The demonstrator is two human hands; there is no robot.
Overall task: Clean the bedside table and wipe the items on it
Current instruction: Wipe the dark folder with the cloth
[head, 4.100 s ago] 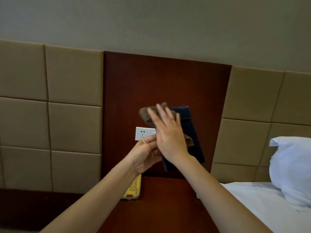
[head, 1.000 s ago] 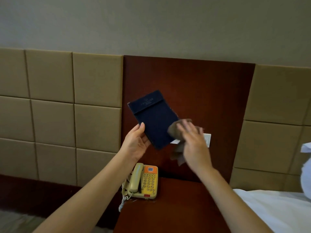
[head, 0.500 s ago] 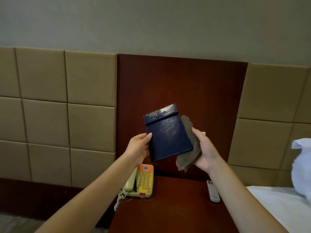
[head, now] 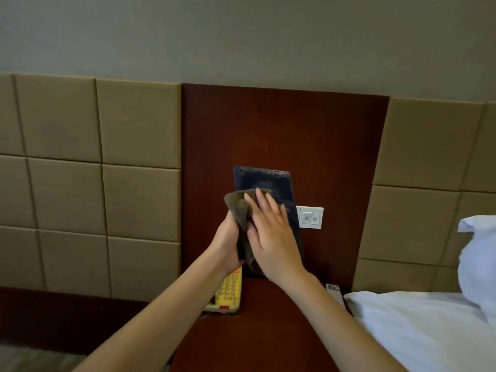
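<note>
Dark blue, glossy cover: the folder [head: 264,181] is held upright above the desk [head: 263,326], in front of the wood panel [head: 281,124], just toward 6 o'clock from frame centre. Step in hand, as I read it: wiping the folder's face. The brown cloth [head: 237,206] is bunched over its lower half; the top of the cover is bare

Right hand [head: 271,234] lies flat on the cloth, fingers straight, pointing to 11 o'clock; it presses and grips nothing. Left hand [head: 228,242], at 9 o'clock of it, curls round the folder's lower left edge, partly hidden by cloth. Forearms come in from 7 and 5 o'clock

Next move likely calls for a stroke toward 12 o'clock, with the left hand bracing against the push

Yellow telephone [head: 228,294] sits at 6 o'clock of the left hand and a remote [head: 334,291] at 4 o'clock of the right, both on the desk
</note>
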